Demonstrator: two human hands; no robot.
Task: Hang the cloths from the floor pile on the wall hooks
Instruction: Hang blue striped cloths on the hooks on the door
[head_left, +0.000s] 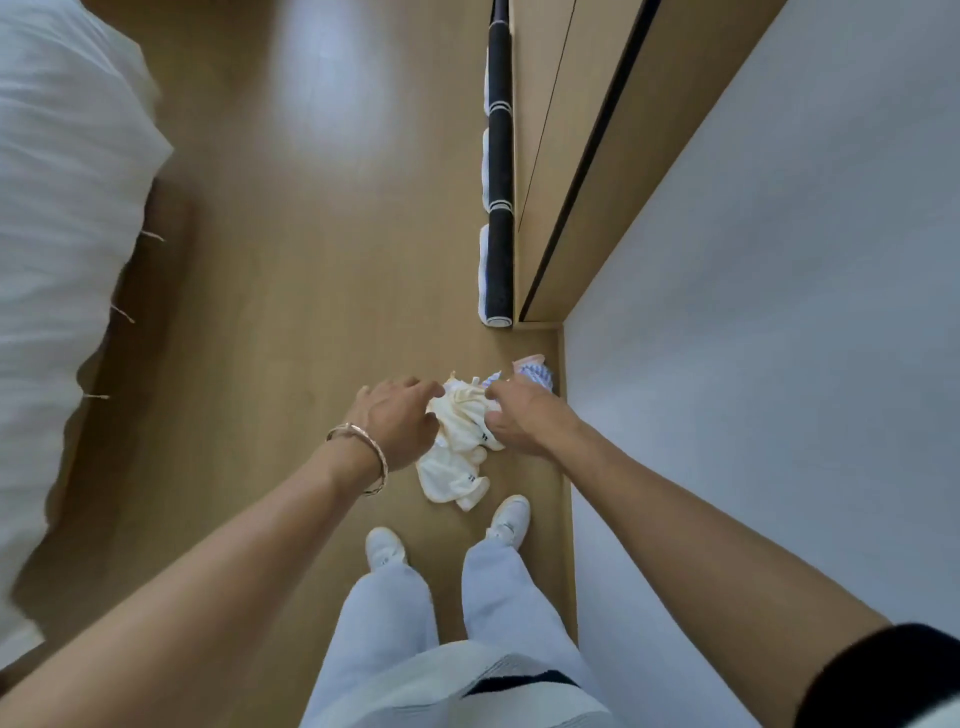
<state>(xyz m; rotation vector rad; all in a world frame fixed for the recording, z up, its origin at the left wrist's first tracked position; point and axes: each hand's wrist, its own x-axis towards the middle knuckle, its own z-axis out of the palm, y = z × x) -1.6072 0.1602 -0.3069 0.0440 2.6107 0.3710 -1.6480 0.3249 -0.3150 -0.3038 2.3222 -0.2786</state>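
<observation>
Wooden floor (291, 291), filling the centre of the frame from top to bottom: a broad open strip, bounded at left by white bedding (62, 234) and at right by a white wall (769, 364). Wooden cabinet front (561, 156), upper right, ending in a corner where wall and floor meet just right of centre. Black bar (501, 156) with white bands, upper centre, against the cabinet's left edge, pale fabric showing behind it. Pale trousers and two white shoes, lower centre, close to the wall's base. Both bare arms reaching from the lower corners towards the middle. Left hand (400, 423), back upward, fingers curled onto the upper left edge of a cream cloth (462, 447). Right hand (519, 415), just beside it, fingers clenched round the same cloth's upper right part. Cream cloth bunched between the two hands, hanging down just above the right shoe; contact with the floor not discernible. Striped and pink cloths (535, 370), on the floor against the wall, just above the right hand. Metal bracelet (363, 457) on the left wrist.
</observation>
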